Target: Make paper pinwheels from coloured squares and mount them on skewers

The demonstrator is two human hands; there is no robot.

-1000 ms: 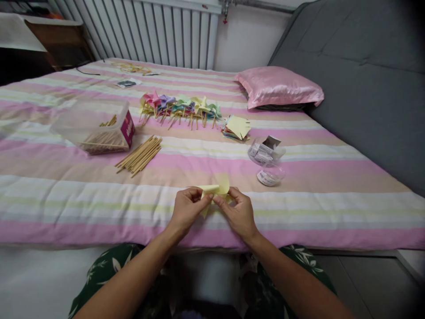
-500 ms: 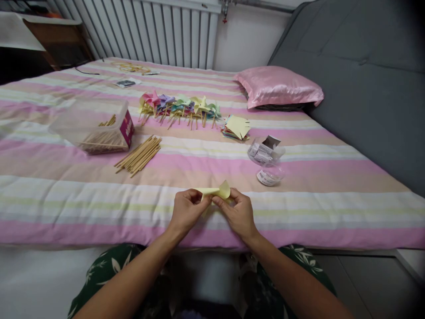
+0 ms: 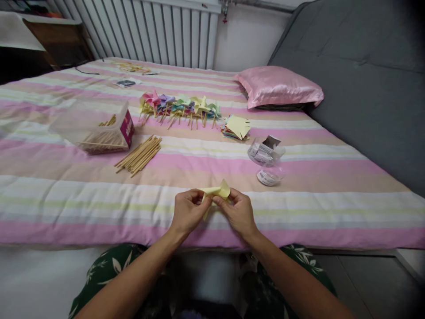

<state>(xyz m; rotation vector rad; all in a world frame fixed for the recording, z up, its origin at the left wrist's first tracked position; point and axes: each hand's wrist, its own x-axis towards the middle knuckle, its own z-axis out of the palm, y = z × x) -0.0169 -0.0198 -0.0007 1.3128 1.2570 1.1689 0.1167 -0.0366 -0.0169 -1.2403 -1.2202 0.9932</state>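
Pink-striped bedding (image 3: pixel 99 195) fills the frame. At lower centre, the left hand (image 3: pixel 187 213) and right hand (image 3: pixel 239 212) both pinch a folded yellow paper (image 3: pixel 216 192) between their fingertips, just above the bed's near edge. Wooden sticks (image 3: pixel 139 155) lie at centre left.

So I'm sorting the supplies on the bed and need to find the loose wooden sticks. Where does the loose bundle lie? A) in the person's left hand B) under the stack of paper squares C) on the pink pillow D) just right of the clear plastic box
D: the loose wooden sticks lie on the striped bedspread just right of the clear plastic box; both hands hold only yellow paper.
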